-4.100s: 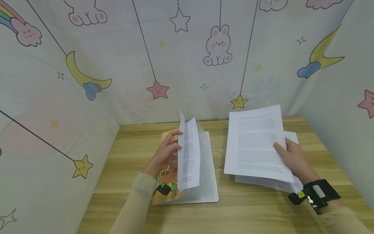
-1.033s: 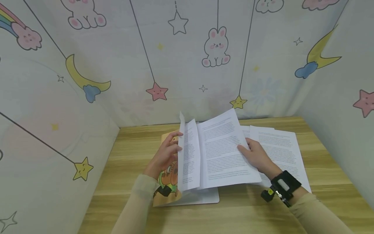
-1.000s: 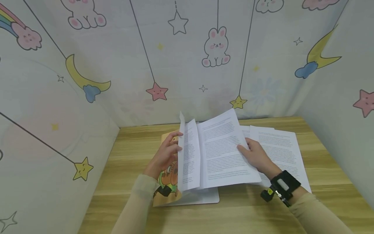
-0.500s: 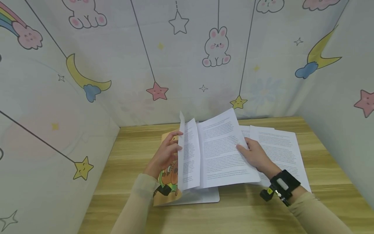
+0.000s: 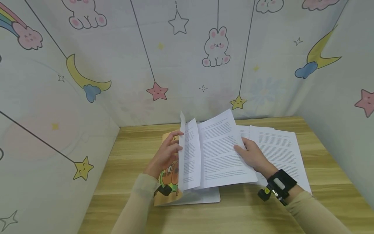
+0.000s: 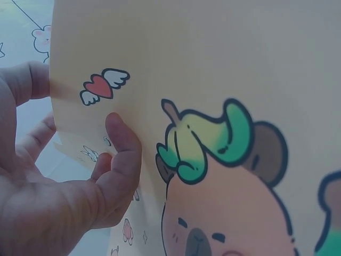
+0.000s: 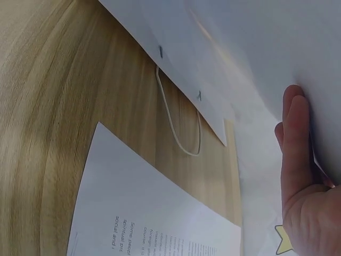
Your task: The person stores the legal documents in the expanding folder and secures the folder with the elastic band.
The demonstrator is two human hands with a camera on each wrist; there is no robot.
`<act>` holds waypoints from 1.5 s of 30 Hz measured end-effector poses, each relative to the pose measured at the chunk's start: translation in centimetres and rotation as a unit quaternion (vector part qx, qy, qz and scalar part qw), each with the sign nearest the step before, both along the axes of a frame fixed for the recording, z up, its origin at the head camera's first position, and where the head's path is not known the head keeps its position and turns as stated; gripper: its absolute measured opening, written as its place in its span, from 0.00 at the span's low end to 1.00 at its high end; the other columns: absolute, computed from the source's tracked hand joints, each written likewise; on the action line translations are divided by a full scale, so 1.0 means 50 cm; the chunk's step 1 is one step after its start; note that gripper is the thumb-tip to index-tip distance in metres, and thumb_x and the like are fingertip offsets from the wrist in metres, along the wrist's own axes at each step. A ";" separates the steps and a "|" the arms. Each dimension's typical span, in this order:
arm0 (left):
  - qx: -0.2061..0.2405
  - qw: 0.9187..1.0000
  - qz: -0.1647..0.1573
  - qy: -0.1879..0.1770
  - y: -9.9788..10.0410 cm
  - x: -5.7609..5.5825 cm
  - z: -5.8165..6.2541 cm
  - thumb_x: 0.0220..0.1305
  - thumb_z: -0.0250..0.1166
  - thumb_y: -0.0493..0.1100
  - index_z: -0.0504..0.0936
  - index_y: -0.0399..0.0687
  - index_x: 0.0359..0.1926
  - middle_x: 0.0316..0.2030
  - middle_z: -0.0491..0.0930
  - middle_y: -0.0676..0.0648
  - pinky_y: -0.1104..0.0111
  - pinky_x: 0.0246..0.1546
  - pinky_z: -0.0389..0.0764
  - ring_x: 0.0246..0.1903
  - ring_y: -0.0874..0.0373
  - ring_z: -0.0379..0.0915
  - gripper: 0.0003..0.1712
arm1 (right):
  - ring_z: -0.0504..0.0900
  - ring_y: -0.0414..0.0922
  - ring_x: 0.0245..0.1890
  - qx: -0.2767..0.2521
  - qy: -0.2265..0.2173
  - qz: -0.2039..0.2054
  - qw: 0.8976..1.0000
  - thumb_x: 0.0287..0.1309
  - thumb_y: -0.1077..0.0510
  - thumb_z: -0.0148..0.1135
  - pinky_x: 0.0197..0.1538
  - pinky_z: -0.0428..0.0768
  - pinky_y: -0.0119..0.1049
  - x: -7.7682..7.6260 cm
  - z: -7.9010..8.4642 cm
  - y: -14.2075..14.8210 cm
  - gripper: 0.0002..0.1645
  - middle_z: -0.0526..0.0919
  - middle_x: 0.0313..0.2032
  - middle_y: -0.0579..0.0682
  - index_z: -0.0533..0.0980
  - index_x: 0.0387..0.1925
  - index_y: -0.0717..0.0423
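My left hand [image 5: 165,154] grips the free edge of the cover of a cartoon folder [image 5: 168,200], holding it raised. In the left wrist view, the yellow-orange cover [image 6: 213,58] shows a capybara and a winged heart, fingers on both sides of its edge. A printed page [image 5: 191,162] stands inside the cover. Between thumb and fingers, my right hand [image 5: 257,157] pinches the right edge of a printed sheet [image 5: 223,152]. That sheet slants over the folder's pale back panel [image 5: 204,196]; its left edge is hidden behind the standing page.
More printed sheets [image 5: 280,149] lie on the wooden table [image 5: 233,217] under and beyond my right hand. A thin elastic loop [image 7: 178,144] hangs from the folder's edge in the right wrist view. A cartoon-printed fabric wall [image 5: 190,65] rises behind the table.
Since the oldest frame, my right hand has brought the sheet left over the folder, leaving other sheets on the table. Lately it has edged slightly further left. My left hand stays put.
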State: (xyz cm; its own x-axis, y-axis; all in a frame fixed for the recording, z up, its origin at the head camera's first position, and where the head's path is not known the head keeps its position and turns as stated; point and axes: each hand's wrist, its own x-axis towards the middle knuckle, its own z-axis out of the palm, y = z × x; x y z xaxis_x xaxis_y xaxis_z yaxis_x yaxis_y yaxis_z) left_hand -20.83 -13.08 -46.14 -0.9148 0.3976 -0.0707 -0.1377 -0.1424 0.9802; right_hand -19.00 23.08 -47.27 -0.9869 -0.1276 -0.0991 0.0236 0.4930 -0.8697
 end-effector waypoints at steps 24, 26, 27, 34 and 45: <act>0.001 1.000 0.000 -0.005 0.000 0.000 -0.002 0.71 0.51 0.31 0.61 0.48 0.73 0.67 0.63 0.27 0.52 0.47 0.81 0.57 0.34 0.70 0.32 | 0.90 0.49 0.32 -0.049 -0.026 -0.023 0.998 0.78 0.50 0.53 0.33 0.87 0.42 0.006 -0.020 -0.048 0.29 0.89 0.41 0.59 0.70 0.70 0.63; 0.000 1.000 0.000 -0.004 0.000 0.000 -0.001 0.71 0.51 0.31 0.60 0.47 0.74 0.67 0.63 0.27 0.52 0.47 0.81 0.57 0.34 0.70 0.32 | 0.90 0.49 0.33 -0.057 -0.029 -0.029 0.998 0.80 0.49 0.49 0.33 0.87 0.42 0.007 -0.019 -0.050 0.29 0.88 0.42 0.59 0.70 0.70 0.64; -0.001 1.000 0.000 -0.004 0.000 0.000 -0.001 0.71 0.51 0.31 0.60 0.47 0.74 0.67 0.63 0.27 0.52 0.48 0.81 0.57 0.34 0.70 0.32 | 0.90 0.49 0.33 -0.059 -0.031 -0.031 0.997 0.80 0.50 0.47 0.33 0.87 0.42 0.008 -0.018 -0.050 0.29 0.88 0.42 0.60 0.70 0.70 0.65; -0.003 1.000 -0.002 0.001 0.000 -0.002 -0.002 0.71 0.51 0.31 0.58 0.46 0.75 0.68 0.63 0.27 0.50 0.49 0.81 0.58 0.33 0.70 0.33 | 0.86 0.46 0.34 -0.027 -0.018 -0.020 0.999 0.79 0.52 0.46 0.34 0.82 0.37 0.007 -0.002 -0.049 0.26 0.88 0.43 0.59 0.75 0.65 0.67; -0.009 1.000 -0.003 0.000 0.000 -0.002 -0.003 0.72 0.52 0.32 0.59 0.47 0.74 0.69 0.63 0.27 0.50 0.51 0.81 0.59 0.32 0.70 0.32 | 0.87 0.46 0.36 -0.004 -0.010 0.006 1.000 0.73 0.54 0.61 0.38 0.83 0.37 0.005 -0.003 -0.046 0.22 0.89 0.45 0.59 0.80 0.60 0.66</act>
State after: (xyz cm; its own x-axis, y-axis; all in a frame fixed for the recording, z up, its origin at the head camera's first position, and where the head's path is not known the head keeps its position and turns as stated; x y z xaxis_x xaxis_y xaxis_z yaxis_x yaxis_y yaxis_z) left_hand -20.93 -13.06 -46.27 -0.9123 0.4021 -0.0779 -0.1386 -0.1242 0.9825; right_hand -18.73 20.80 -47.42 -0.9830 -0.1409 -0.1175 0.0347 0.4859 -0.8733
